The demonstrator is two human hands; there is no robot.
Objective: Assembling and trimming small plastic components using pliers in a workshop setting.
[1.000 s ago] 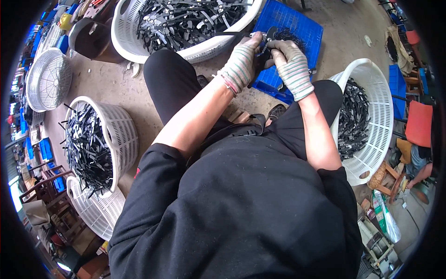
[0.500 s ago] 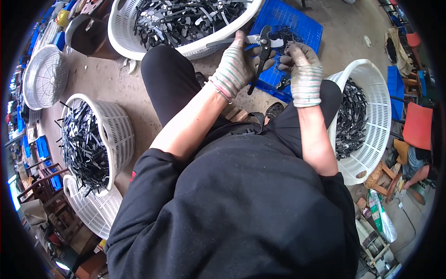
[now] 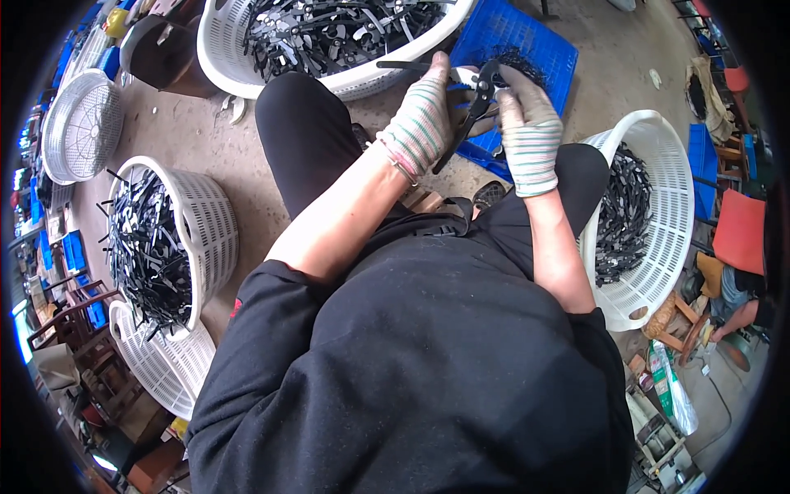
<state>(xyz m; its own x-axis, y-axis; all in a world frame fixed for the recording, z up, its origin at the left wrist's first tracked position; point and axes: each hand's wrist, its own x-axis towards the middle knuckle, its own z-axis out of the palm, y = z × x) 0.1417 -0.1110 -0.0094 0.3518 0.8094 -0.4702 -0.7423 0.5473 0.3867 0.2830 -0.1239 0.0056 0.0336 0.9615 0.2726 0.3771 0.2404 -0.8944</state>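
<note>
In front of my knees, my left hand [image 3: 420,119], in a striped knit glove with dark fingers, is closed round what looks like a pair of pruning shears [image 3: 484,89]. Its pivot is black, its blade silvery, and one dark handle points down between my hands. A second dark handle sticks out left past my thumb. My right hand [image 3: 529,140], gloved alike, is closed at the pivot end, thumb and fingers touching the shears. Whether a small part is pinched there is hidden. Behind the hands stands a blue crate [image 3: 553,56] holding small dark wiry pieces.
White baskets of black-and-silver tool parts stand ahead [image 3: 216,62], at my left [image 3: 216,222] and by my right knee [image 3: 671,198]. Another white basket [image 3: 156,370] lies at lower left. A red chair [image 3: 739,232] and another person's arm [image 3: 735,321] show far right.
My right hand has moved left onto the shears' pivot end, its fingers now over it. The shears have turned slightly and shifted right; my left hand keeps hold.
</note>
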